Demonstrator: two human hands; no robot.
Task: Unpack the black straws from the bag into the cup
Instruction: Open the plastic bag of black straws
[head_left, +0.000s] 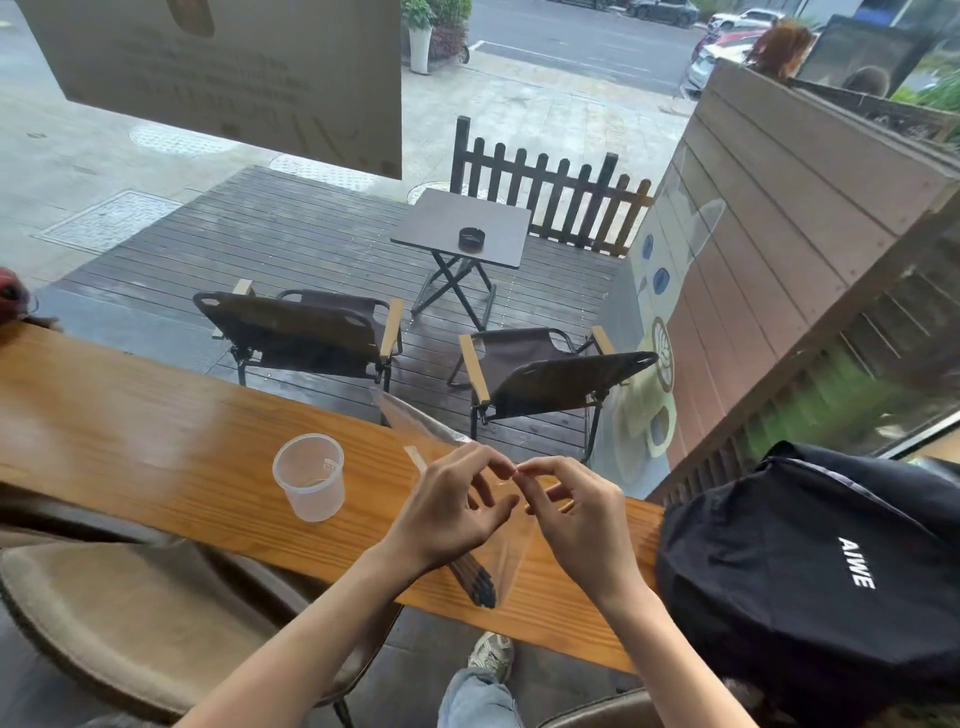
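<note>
bag (511, 551): clear, long axis running away from the person, on the wooden counter (156, 415) right of the cup (310, 477) | black straws (475, 582): in its near end | left hand (457, 506), right hand (576, 512): raised, fingertips pinching the bag's top together | cup: upright

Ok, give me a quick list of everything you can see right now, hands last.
cup: one, clear plastic, upright on the counter, left of the hands
bag: one, clear plastic, on the counter under the hands
black straws: a bundle, inside the bag
counter: one, orange-brown wood
backpack: one, black, right end of the counter
folding chairs: two, dark, outside on the deck
outdoor table: one, grey, with a black ashtray
left hand: pinching the bag's top
right hand: pinching the bag's top
</note>
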